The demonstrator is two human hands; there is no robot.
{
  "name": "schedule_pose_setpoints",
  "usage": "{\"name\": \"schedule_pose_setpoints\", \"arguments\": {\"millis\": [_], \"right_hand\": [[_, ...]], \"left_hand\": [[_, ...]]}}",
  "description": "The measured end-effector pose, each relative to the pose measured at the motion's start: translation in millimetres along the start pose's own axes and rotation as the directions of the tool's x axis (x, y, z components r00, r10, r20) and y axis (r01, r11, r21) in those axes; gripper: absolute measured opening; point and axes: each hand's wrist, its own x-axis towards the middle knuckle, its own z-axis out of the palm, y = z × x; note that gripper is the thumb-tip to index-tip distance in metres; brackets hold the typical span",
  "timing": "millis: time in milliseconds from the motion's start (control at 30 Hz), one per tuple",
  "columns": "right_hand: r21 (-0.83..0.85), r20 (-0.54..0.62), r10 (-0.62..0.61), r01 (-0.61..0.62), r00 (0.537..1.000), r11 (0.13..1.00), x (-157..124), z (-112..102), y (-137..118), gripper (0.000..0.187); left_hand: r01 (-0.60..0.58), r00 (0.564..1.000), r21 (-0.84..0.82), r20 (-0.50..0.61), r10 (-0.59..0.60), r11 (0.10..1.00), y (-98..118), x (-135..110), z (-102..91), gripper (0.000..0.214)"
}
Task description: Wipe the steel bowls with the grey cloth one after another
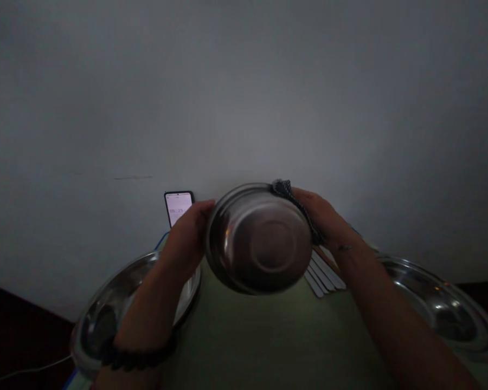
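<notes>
A shiny metal bowl (268,238) is held up above the table, tilted so that its round base faces me. My left hand (191,227) grips the rim on the left side, its fingers mostly hidden behind the bowl. On the right, my right hand (317,211) presses a dark patterned cloth (287,189) against the bowl's rim and side. The inside of the bowl faces away and cannot be seen.
A large metal basin (89,325) stands at the left, another basin (459,314) at the right. A phone (179,206) showing a timer leans on the wall (244,97). Several white flat-handled utensils (323,279) lie on the green table (268,341).
</notes>
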Motion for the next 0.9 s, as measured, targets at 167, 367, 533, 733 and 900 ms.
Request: {"name": "schedule_pose_setpoints", "arguments": {"millis": [167,367,533,733,900], "right_hand": [[-0.041,0.186,0.008,0.0,0.982,0.999,-8,6,-9,0.034],[0.056,-0.281,-0.098,0.118,0.955,0.991,-2,29,7,0.034],[-0.226,-0.426,-0.28,0.199,0.86,0.954,-5,41,10,0.038],[-0.409,-0.375,-0.419,0.258,0.827,0.875,-10,51,22,0.048],[-0.514,-0.194,-0.522,0.367,0.83,0.775,-23,75,35,0.064]], "left_hand": [[-0.027,0.988,0.253,0.156,-0.013,0.967,-2,-3,-7.5,0.028],[-0.11,0.984,-0.257,-0.161,0.07,0.96,-3,0,6.2,0.023],[-0.241,0.942,-0.499,-0.327,0.077,0.832,-26,-6,30.5,0.025],[-0.272,0.958,-0.624,-0.109,0.263,0.732,-38,-23,50.7,0.045],[-0.228,0.96,-0.594,-0.006,0.279,0.771,-29,-30,51.8,0.05]]}}
